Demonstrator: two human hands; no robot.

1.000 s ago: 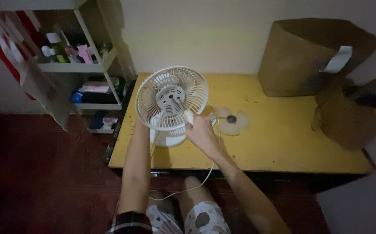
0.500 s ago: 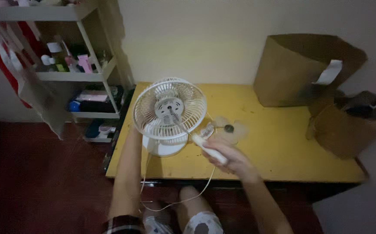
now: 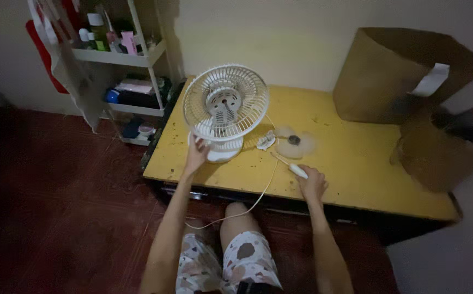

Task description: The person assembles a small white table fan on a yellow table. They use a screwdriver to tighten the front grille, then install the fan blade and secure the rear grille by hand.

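Two hands work over a wide yellow wooden tabletop, its paint scuffed and spotted, with two large brown cardboard boxes at its far right. At the far left of the table stands the small white plastic desk fan, its front guard off so the ribbed rear cage and the motor hub show. It looks light and top-heavy on its round base, and the thin cage ribs would likely bend or snap if squeezed, so the sturdier base or neck seems the safer place to hold it. The left hand does about that, fingers spread against the lower left rim of the cage just above the base, steadying rather than clenching. Right of the fan lies the pale translucent blade wheel, thin and probably brittle, best lifted at its dark hub. Near the front edge, the right hand is closed on a slim white-handled tool, light and rigid
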